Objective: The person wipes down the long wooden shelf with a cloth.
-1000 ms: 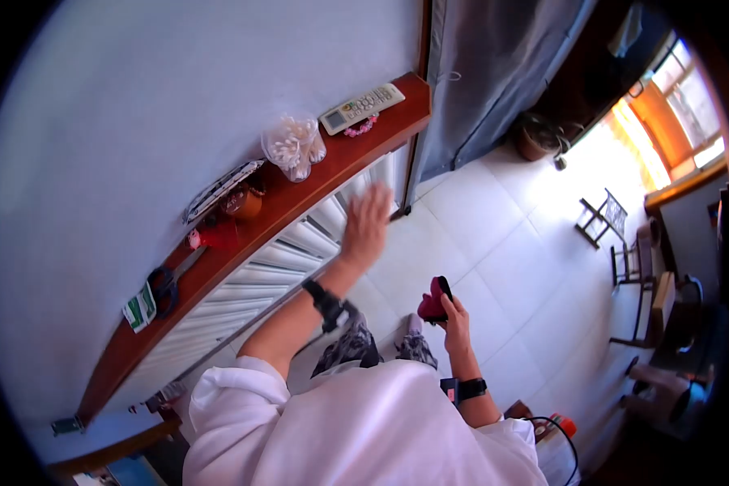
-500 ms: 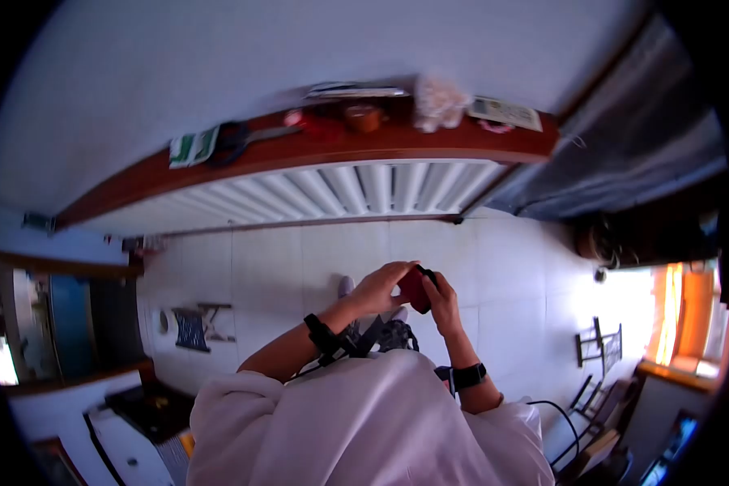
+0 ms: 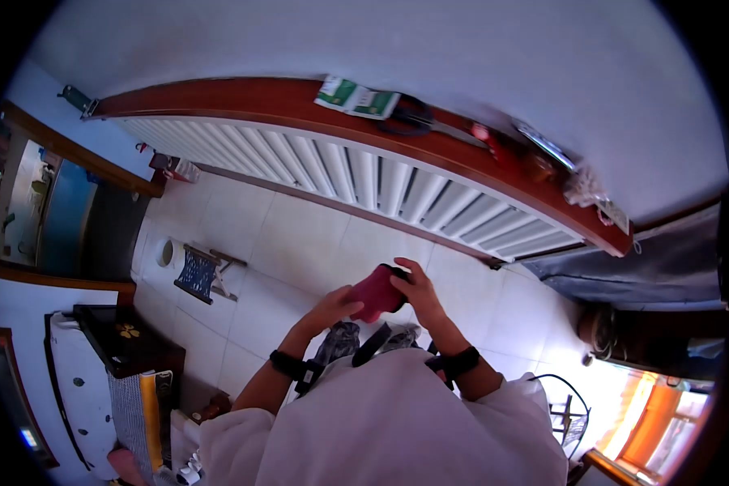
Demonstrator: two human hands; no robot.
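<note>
Between my hands is a magenta object with a black edge (image 3: 375,293), perhaps a soft pouch; its exact kind cannot be made out. My left hand (image 3: 332,310) grips its lower left side, thumb along the near face. On the other side, my right hand (image 3: 417,289) closes on the black edge, with the fingertips at the top corner. The object is held above the tiled floor, in front of my body. Both wrists carry black bands.
Ahead runs a white radiator (image 3: 397,190) under a red-brown shelf (image 3: 259,91). On the shelf lie a green-and-white packet (image 3: 355,99), scissors (image 3: 429,123) and small items. A folding stool (image 3: 198,274) stands left on the floor; a dark cabinet (image 3: 130,340) is nearer.
My view has turned left, so the shelf and radiator shift right. The magenta object shows more of its face, and my hands are farther apart, holding opposite sides.
</note>
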